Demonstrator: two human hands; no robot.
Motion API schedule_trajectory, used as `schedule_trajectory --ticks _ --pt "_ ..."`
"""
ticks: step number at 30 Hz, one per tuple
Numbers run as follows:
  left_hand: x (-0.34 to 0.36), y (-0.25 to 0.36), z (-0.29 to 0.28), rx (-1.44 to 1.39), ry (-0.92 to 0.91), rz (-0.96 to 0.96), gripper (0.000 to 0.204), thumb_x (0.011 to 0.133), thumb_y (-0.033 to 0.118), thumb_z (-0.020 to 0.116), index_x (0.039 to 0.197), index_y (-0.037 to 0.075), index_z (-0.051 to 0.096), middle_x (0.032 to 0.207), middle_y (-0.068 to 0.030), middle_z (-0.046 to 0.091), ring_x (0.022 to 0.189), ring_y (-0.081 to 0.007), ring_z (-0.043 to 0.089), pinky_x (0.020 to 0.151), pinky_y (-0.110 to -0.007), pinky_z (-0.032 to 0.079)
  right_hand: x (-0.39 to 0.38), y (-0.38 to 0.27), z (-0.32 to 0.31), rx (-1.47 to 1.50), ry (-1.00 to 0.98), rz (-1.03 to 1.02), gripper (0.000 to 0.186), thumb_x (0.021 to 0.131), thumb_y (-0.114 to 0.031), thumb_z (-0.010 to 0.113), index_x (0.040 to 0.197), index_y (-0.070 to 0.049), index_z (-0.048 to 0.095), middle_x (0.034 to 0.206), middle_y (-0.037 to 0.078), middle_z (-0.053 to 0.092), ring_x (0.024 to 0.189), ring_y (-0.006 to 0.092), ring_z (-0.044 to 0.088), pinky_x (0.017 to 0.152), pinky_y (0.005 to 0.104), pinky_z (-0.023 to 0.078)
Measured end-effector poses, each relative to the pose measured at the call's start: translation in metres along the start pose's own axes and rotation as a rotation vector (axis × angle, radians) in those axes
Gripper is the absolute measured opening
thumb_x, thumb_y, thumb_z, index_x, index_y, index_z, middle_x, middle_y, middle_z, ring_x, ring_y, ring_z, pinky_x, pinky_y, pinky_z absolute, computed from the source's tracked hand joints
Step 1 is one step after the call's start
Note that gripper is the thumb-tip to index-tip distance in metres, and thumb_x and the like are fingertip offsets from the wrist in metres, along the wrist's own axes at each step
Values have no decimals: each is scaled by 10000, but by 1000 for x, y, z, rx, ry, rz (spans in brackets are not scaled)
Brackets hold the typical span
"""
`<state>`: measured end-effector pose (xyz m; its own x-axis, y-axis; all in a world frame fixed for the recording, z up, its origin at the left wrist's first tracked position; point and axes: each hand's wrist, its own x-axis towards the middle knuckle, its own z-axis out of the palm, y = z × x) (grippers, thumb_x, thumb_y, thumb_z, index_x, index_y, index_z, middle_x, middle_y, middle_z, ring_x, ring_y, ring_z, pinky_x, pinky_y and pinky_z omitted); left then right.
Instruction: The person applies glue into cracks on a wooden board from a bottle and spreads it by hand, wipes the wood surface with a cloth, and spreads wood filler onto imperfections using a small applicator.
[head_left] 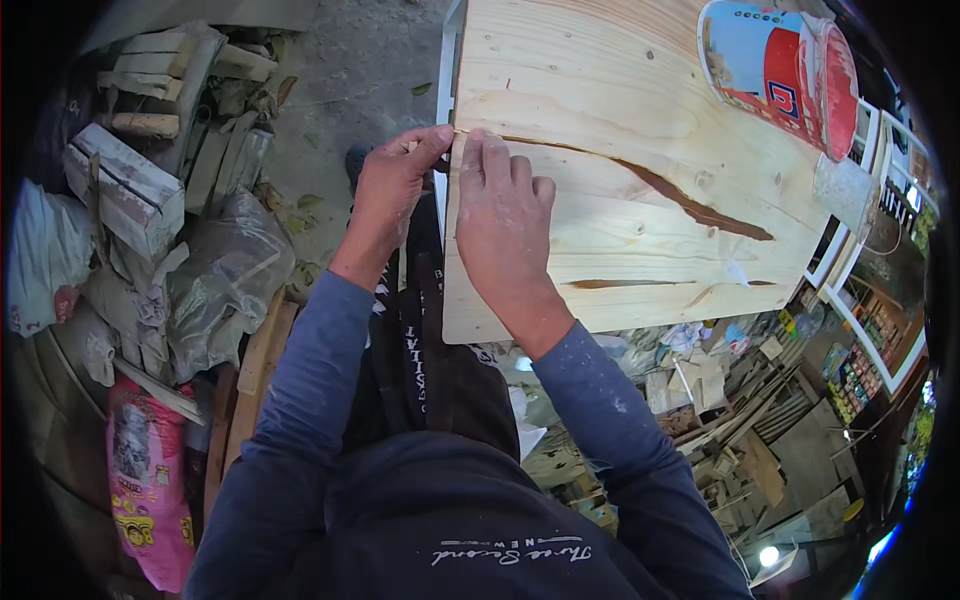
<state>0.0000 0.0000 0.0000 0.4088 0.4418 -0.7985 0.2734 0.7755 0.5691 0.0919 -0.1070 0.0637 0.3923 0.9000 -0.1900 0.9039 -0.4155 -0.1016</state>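
A pale wooden board lies in front of me, with a long brown-filled crack running from its left edge toward the right. A shorter brown crack shows nearer its front edge. At the board's left edge, my left hand is closed, thumb and forefinger pinched at the crack's end. What they pinch is too small to make out. My right hand rests on the board just beside it, fingers bent and close together, fingertips at the crack. Its thumb is hidden, and anything under the fingertips cannot be seen.
A blue, red and white bucket lies tilted at the board's far right, by a pale flat piece. White metal frames stand at right. Wood offcuts, plastic bags and a pink sack lie at left.
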Motion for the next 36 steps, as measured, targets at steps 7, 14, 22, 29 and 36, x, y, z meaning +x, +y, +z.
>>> schedule_trajectory --ticks 7,14,22,29,36 --pt "-7 12 5 19 -24 -18 389 965 338 770 1163 4 749 960 -35 736 835 -100 645 743 -268 504 -3 11 -1 -14 50 -70 435 868 -129 649 1279 5 690 1319 71 586 971 211 558 787 406 401" --pt "-9 14 9 -6 -31 -28 352 993 363 726 1158 52 727 964 9 706 757 -79 586 685 -243 484 -2 16 0 -57 69 -147 420 875 -149 646 1258 17 685 1285 59 584 985 195 567 823 402 417" --pt "-21 -7 23 -121 19 74 323 1009 170 630 1259 -28 677 1110 -63 720 951 -106 639 853 -273 501 -13 23 -5 190 86 -82 514 870 -40 617 1376 43 590 1309 145 592 1065 271 599 947 433 444" --pt "-21 -21 70 -18 174 183 413 1008 310 661 1222 -43 665 1086 -103 717 969 -146 635 899 -311 496 -80 66 -10 538 263 205 461 887 -39 632 1344 15 611 1334 184 589 1142 347 621 981 439 502" --pt "-18 -20 59 183 264 345 376 1038 371 645 1113 3 664 990 -67 694 880 -128 610 807 -310 507 -186 203 22 623 396 1106 290 938 -79 654 1203 38 677 1142 163 653 984 251 652 851 353 557"
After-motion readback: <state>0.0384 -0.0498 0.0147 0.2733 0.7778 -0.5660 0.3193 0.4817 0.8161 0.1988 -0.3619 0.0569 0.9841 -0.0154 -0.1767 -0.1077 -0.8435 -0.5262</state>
